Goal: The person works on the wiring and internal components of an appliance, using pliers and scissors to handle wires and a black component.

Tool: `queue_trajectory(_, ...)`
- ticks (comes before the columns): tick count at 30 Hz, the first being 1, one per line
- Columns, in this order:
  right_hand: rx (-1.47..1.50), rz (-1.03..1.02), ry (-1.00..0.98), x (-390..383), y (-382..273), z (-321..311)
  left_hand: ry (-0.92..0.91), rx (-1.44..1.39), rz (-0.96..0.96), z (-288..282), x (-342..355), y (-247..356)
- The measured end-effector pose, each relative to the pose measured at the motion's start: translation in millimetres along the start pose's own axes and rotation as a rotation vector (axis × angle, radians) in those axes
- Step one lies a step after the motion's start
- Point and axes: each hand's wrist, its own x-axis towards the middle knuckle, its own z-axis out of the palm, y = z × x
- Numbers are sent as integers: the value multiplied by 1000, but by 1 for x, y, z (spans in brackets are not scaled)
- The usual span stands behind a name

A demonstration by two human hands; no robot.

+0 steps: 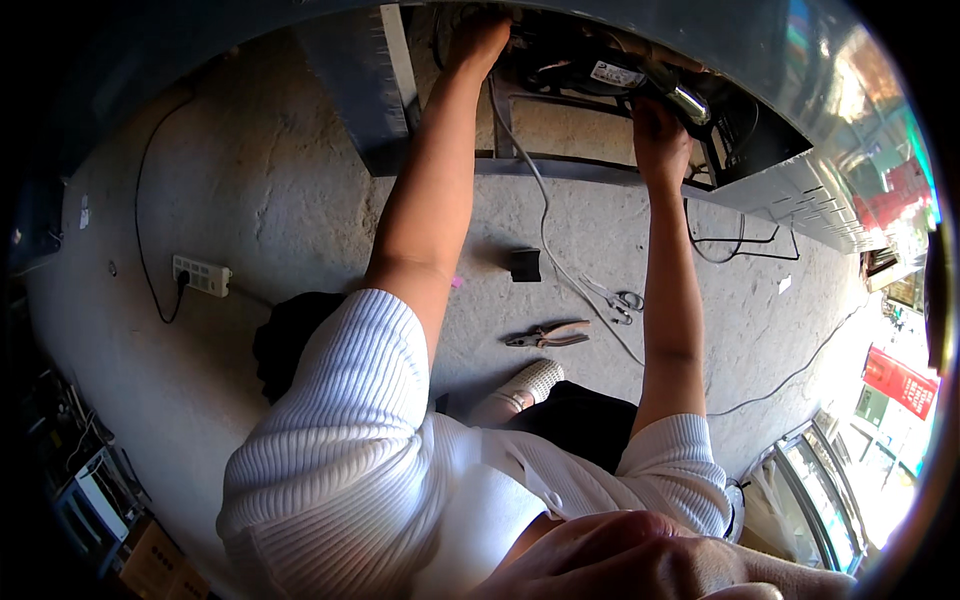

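Both my arms reach into the open base of a grey metal appliance cabinet (350,85). My left hand (482,42) is in the upper left of the opening, fingers curled; whatever they hold is lost in shadow. My right hand (660,135) is closed just below a shiny metal cylinder (687,100), and its fingertips are hidden. Between the hands sits a dark, rounded compressor-like unit (575,78) with a white label (617,74). A grey cable (540,185) runs out of the opening onto the floor.
Pliers (548,335) lie on the concrete floor near my foot (535,380), beside a small black piece (525,265) and a thin wire coil (628,300). A power strip (202,275) with a plugged-in black cord is at left. Bent black tubing (765,240) lies by the cabinet's right side.
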Motion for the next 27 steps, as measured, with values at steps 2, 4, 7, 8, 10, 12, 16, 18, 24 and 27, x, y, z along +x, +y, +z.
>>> queue_trajectory(2, -14, -10, 7, -1, -1, 0, -8, 44, 37, -2, 1, 0)
queue_trajectory(4, -29, -33, 16, -1, -3, -1, -17, 86, 70, -5, 3, 0)
queue_trajectory(7, -57, -14, -7, -1, -4, -1, -16, 150, 122, -9, 6, 0)
queue_trajectory(8, -52, -17, -1, -1, -4, -1, -16, 173, 139, -10, 7, 0)
queue_trajectory(10, -44, -24, 10, 0, -5, -1, -13, 213, 174, -12, 9, 1)
queue_trajectory(12, -15, -39, 13, 0, -6, -2, -14, 255, 211, -13, 10, 2)
queue_trajectory(16, 3, -26, 8, 1, -6, -2, 30, 371, 347, -9, 10, 1)
queue_trajectory(18, -10, -19, 11, 0, -6, -1, 80, 444, 454, -5, 9, 0)
queue_trajectory(24, -57, -46, 12, -1, -7, 1, 186, 574, 722, -1, 2, 0)
queue_trajectory(27, -73, -44, 32, -1, 1, 4, 187, 567, 757, 0, 2, 1)
